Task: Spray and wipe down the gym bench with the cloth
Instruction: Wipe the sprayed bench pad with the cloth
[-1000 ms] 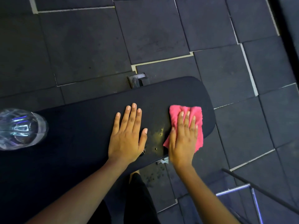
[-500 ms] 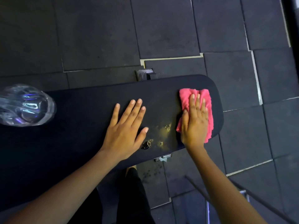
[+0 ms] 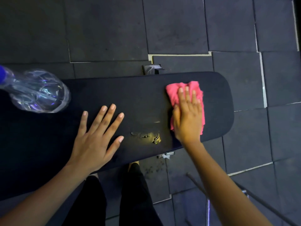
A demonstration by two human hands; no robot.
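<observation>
Pink cloth (image 3: 184, 93) sits near bench (image 3: 146, 95) end, pinned flat under our right hand (image 3: 187, 118); left hand (image 3: 96, 141) braces, open, holding nothing. We shd press evenly & sweep back thru wet spots (image 3: 153, 137).

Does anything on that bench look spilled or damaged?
Yes. Small shiny wet patches sit near the front edge of the long black padded bench, between the left hand and the right hand pressing the pink cloth; whether spray or scuffs, unclear.
</observation>
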